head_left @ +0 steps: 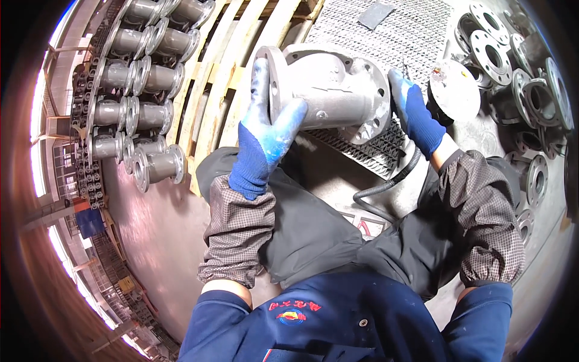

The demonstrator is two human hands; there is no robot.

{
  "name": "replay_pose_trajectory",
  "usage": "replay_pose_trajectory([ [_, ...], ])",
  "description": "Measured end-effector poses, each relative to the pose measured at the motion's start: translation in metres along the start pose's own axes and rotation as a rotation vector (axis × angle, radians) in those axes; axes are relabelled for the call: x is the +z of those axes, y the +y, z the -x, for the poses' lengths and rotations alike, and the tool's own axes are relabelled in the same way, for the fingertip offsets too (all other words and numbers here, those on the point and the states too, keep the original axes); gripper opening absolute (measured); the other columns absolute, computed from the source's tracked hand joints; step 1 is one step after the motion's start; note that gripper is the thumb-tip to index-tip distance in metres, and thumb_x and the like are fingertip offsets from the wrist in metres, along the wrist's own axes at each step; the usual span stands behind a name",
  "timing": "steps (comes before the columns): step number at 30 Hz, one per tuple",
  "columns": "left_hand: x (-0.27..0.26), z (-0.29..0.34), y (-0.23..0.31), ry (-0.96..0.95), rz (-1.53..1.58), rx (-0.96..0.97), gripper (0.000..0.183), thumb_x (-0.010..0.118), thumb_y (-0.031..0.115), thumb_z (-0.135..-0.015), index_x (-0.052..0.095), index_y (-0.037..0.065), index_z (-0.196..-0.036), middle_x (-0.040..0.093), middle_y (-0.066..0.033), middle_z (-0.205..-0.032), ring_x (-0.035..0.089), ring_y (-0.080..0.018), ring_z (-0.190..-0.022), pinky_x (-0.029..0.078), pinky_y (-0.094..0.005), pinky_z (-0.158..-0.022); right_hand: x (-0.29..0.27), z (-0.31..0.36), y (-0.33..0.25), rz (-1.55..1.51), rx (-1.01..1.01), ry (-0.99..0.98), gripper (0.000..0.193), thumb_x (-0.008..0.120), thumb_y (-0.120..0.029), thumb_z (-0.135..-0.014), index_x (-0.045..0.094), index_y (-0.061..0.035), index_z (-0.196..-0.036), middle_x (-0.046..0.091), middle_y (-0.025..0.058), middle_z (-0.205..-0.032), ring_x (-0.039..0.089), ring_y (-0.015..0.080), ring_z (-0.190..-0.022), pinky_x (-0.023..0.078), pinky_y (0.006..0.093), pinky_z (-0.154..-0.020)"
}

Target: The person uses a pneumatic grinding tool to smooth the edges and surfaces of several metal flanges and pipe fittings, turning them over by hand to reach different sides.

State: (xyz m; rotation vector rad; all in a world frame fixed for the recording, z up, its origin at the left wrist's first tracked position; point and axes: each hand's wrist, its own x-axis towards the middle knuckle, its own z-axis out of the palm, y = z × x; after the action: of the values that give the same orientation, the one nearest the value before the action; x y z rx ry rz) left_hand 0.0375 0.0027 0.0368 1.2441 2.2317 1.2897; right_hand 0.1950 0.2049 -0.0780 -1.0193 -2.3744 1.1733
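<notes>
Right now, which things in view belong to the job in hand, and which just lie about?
Apparently in use:
flanged metal casting, between left hand and right hand
grey grating beneath it

Apparently lying about:
wooden pallet
flanged pipe fittings, left
flanged parts, right

Left hand grips a grey flanged casting, right hand at its opposite end; leftward of both lies a wooden pallet.

2 blue gloves, checked sleeves, navy shirt
</notes>
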Motion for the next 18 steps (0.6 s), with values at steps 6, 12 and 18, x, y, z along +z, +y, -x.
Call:
replay_pose_trajectory([
  [6,0.0,-0.013,-0.019,0.059,-0.118,0.123,0.075,0.067,0.022,-0.081,0.029,-0.009,-0.138,0.034,-0.0248,-0.142,0.035,-0.0288,-0.132,0.029,-0.0329,-0.107,0.028,0.03,0.012,-0.359,0.333,0.114,0.056,0.041,-0.047,-0.092,0.06,0.003,-0.108,0.063,0.0275,-0.094,0.062,0.0381,-0.091,0.045,0.0383,-0.083],
  [12,0.009,-0.047,0.002,0.035,0.196,-0.189,0.083,0.067,0.029,-0.078,0.027,-0.013,-0.137,0.038,-0.0278,-0.138,0.041,-0.0274,-0.127,0.032,-0.0313,-0.104,0.016,0.027,0.006,-0.29,0.371,0.084,0.053,0.042,-0.044,-0.093,0.06,0.0034,-0.11,0.063,0.027,-0.097,0.061,0.0389,-0.093,0.045,0.0387,-0.083],
  [18,-0.001,-0.066,-0.002,-0.113,-0.106,0.046,0.079,0.068,0.032,-0.081,0.03,-0.005,-0.139,0.049,-0.0248,-0.129,0.051,-0.0267,-0.117,0.039,-0.0319,-0.098,0.014,0.013,0.001,-0.349,0.438,0.088,0.054,0.042,-0.044,-0.093,0.059,0.0041,-0.11,0.064,0.0263,-0.094,0.064,0.0335,-0.09,0.046,0.0372,-0.081],
])
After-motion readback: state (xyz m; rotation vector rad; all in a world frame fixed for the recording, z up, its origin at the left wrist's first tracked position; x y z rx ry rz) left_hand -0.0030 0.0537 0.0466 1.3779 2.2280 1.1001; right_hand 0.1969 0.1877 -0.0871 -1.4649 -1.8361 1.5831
